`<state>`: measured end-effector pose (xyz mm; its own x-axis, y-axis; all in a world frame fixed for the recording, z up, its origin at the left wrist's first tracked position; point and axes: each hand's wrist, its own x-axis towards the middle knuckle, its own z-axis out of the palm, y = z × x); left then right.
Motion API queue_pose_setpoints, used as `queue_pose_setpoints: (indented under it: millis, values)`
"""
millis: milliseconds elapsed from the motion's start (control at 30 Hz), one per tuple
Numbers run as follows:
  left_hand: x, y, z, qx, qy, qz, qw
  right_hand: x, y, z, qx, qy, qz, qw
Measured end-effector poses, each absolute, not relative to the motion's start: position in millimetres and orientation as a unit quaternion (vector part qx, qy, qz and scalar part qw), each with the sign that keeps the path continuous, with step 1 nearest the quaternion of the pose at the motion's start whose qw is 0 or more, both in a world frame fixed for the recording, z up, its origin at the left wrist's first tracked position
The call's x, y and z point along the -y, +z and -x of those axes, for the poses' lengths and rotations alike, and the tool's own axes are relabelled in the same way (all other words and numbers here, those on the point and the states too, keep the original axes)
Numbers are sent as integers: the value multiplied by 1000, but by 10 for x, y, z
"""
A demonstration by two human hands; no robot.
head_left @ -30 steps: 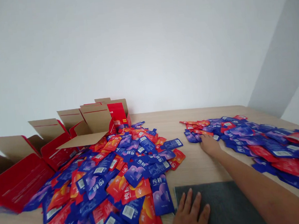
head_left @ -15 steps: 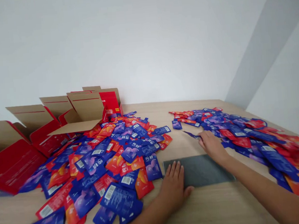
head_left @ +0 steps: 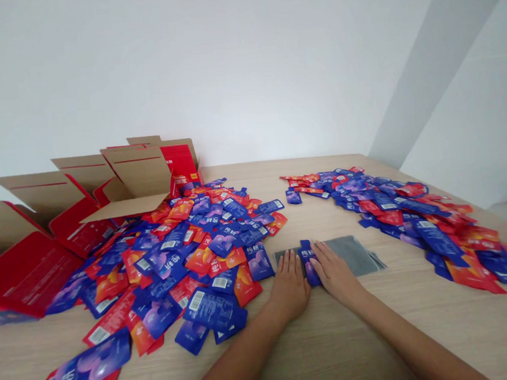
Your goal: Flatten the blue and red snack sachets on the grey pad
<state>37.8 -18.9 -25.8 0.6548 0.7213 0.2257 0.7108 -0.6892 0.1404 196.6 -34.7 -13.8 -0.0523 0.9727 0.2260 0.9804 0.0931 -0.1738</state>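
A dark grey, flat plastic-looking sheet [head_left: 351, 249] lies on the table in front of me. My left hand [head_left: 290, 286] rests flat on its left part, fingers stretched out. On the sheet, between my two hands, is a blue pouch [head_left: 307, 254] with white characters. My right hand [head_left: 337, 276] lies with straight fingers over the pouch's right side, pressing against it and the sheet. Part of the pouch is hidden under that hand. Just left of my left hand, another blue pouch [head_left: 258, 260] sits at the edge of a large pile.
Blue and red pouches [head_left: 197, 254] are heaped on the left, and a second long heap [head_left: 397, 213] runs along the right. Open red cardboard boxes [head_left: 30, 274] stand behind the left heap. A white wall [head_left: 243, 67] rises behind the wooden table [head_left: 360, 352].
My right hand has come left and down from near the right heap, bringing the blue pouch onto the grey sheet. My left hand has stayed flat on the sheet. The view has shifted slightly.
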Motion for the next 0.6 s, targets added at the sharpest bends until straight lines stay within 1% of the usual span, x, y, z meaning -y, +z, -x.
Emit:
queue_pose_setpoints:
  millis: [167, 367, 467, 600]
  values:
    - [186, -235, -381, -398, 122, -909, 22, 236, -302, -1773, 724, -32, 682, 98]
    - [181, -245, -387, -405, 120, -906, 23, 281, -294, -2410, 735, -46, 674, 60]
    - [175, -261, -388, -402, 123, -907, 24, 297, -290, -2660, 723, -45, 687, 57]
    - [167, -273, -389, -398, 126, -909, 22, 261, -259, -2357, 737, -30, 672, 65]
